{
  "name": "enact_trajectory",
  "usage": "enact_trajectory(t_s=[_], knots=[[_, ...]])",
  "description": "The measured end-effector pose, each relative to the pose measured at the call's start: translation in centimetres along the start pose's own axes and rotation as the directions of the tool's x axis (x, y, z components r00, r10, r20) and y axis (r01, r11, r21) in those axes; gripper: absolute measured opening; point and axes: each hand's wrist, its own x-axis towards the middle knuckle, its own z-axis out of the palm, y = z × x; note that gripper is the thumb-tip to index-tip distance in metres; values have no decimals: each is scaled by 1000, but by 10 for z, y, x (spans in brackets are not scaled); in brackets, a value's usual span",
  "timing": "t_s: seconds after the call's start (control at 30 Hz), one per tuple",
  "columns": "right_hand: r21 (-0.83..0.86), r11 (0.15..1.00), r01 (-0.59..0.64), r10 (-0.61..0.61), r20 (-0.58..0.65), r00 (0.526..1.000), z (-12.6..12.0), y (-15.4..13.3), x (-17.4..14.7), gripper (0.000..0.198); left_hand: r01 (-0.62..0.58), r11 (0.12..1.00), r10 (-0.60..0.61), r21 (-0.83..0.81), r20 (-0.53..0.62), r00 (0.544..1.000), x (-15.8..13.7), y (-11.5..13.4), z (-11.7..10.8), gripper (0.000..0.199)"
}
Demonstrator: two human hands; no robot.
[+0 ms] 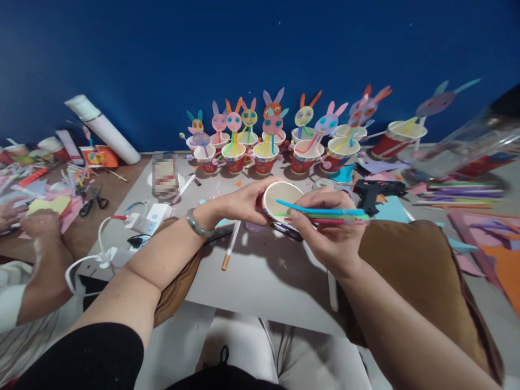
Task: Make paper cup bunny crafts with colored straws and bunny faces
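My left hand (254,201) is wrapped round the side of a paper cup (283,190), tilted so that its pale inside faces me. In my right hand (331,227) is a small bunch of thin coloured drinking straws (325,213), blue, green and red. The straws' left ends lie over the near rim of the cup. My right fingers are pinched on them. Below the cup, partly hidden by my hands, lie dark-handled scissors (287,232). A white marker with a brown end (230,252) rests on the table just left of them.
Several red cups with paper rabbit heads (264,157) stand along the blue wall. A black glue gun (376,195) lies to the right, near a brown cushion (406,271) and loose straws (467,192). A power strip (156,219) with cables and a co-worker's hands (40,219) are at left.
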Motion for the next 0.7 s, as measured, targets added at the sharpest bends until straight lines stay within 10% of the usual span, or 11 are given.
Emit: enact_trajectory(t_s=[0.7], knots=[[-137,975,176,-155,154,976,-1,4,4,12,9,994,-10,106,12,1000,-3,-8,13,67]])
